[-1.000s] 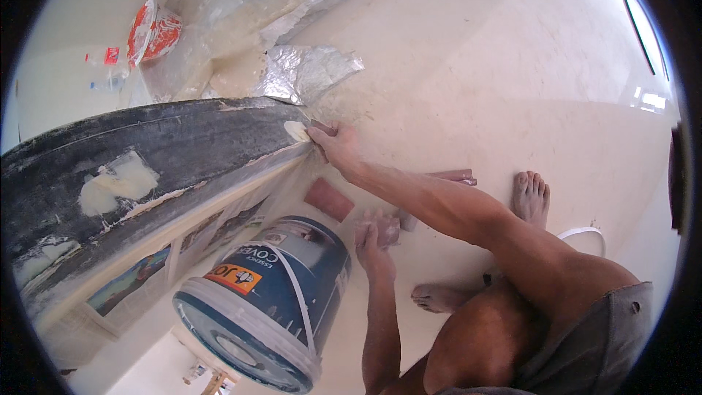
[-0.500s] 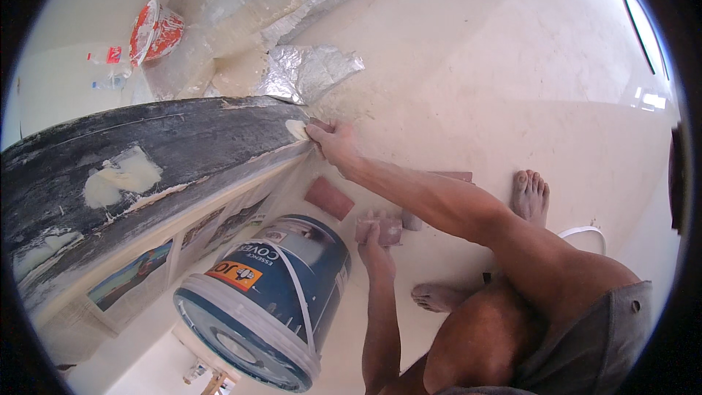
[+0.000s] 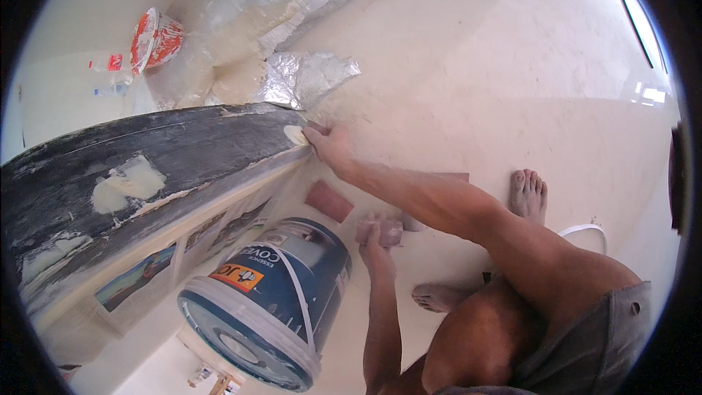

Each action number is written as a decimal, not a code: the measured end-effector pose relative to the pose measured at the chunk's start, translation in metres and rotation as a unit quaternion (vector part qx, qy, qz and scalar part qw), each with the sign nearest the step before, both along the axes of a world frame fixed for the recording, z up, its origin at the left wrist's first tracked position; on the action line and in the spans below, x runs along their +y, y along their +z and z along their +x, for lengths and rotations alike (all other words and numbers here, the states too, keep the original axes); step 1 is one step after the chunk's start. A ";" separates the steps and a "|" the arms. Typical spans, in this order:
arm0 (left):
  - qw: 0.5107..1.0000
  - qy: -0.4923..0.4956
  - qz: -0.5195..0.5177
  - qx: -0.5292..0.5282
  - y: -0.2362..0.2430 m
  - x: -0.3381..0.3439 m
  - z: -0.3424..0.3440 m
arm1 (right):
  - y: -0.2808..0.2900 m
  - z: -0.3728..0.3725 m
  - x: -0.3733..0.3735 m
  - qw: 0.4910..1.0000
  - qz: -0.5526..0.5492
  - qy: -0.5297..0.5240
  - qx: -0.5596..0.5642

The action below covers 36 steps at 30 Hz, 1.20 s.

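Observation:
My right hand (image 3: pixel 333 148) reaches to the far end of a long dark, scuffed board (image 3: pixel 175 139), fingers closed at its edge beside a small white putty patch (image 3: pixel 295 134); I cannot make out what they hold. Larger putty patches (image 3: pixel 128 184) mark the board. Lower down, my left hand (image 3: pixel 376 247) grips a dusty pinkish sanding pad (image 3: pixel 387 232). Near it a reddish rectangular sheet (image 3: pixel 329 201) lies on the floor, and a large blue bucket (image 3: pixel 292 300) with a white handle rests by the board.
Crumpled foil and plastic sheeting (image 3: pixel 307 77) covers the upper left, with a red-and-white smeared tub (image 3: pixel 157 38) and a plastic bottle (image 3: pixel 110 84). Newspaper (image 3: pixel 135 278) lines the space below the board. My bare feet (image 3: pixel 528 194) are at right, near a white strip (image 3: pixel 599 238).
The board, tub and sheeting appear a little lower in the view. My right hand has shifted slightly down with the board; my left hand keeps its grip on the pad.

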<state>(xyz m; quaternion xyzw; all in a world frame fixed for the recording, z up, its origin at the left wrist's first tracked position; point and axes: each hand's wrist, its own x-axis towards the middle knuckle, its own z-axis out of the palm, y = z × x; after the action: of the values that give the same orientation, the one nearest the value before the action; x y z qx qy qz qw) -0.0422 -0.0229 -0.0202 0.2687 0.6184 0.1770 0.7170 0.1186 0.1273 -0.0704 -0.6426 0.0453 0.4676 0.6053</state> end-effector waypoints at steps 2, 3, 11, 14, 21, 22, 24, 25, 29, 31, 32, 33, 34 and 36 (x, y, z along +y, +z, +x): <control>1.000 0.011 0.007 -0.008 -0.002 0.002 -0.001 | 0.003 -0.001 0.000 1.000 0.013 0.013 0.011; 1.000 0.013 0.003 -0.007 0.000 -0.002 -0.003 | -0.003 -0.001 0.000 1.000 0.021 0.010 0.010; 0.999 0.037 0.027 -0.004 -0.005 0.001 -0.004 | 0.013 0.004 -0.004 0.993 0.051 0.004 0.111; 1.000 0.015 0.015 -0.019 0.003 -0.004 0.001 | -0.001 0.012 0.000 0.987 0.076 -0.021 0.143; 0.999 0.008 0.035 -0.012 -0.015 0.003 -0.012 | 0.008 0.014 0.002 0.980 0.094 0.005 0.173; 0.999 0.014 0.031 -0.020 -0.014 0.002 -0.010 | 0.007 0.020 0.005 0.984 0.084 0.013 0.158; 0.998 0.032 0.026 -0.037 -0.009 -0.001 -0.004 | 0.019 0.011 -0.004 0.985 0.069 -0.009 0.159; 0.999 0.030 0.020 -0.032 -0.008 0.002 -0.003 | 0.027 0.009 -0.005 0.985 0.063 -0.018 0.160; 0.999 0.037 0.016 -0.016 0.005 0.003 0.004 | 0.020 0.012 -0.007 0.992 0.022 0.029 0.118; 0.999 0.040 0.025 -0.013 0.006 0.006 0.006 | 0.020 0.019 0.007 0.994 0.004 0.020 0.108; 0.999 0.042 0.021 -0.011 -0.002 0.004 -0.001 | 0.020 0.017 0.004 0.992 0.013 0.013 0.128; 0.999 0.046 0.017 -0.009 -0.001 0.005 0.000 | 0.021 0.012 -0.002 0.989 0.022 0.009 0.148; 0.999 0.039 0.018 -0.009 0.000 0.006 -0.001 | 0.021 0.008 -0.004 0.985 0.030 0.005 0.169; 0.999 0.027 0.016 -0.007 0.007 0.005 -0.002 | 0.014 0.014 0.002 0.992 0.080 -0.006 0.102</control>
<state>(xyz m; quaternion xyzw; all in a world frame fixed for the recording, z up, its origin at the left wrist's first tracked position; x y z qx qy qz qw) -0.0438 -0.0184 -0.0135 0.2622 0.6172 0.2082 0.7121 0.1327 0.1295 -0.0568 -0.5407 0.0732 0.5295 0.6496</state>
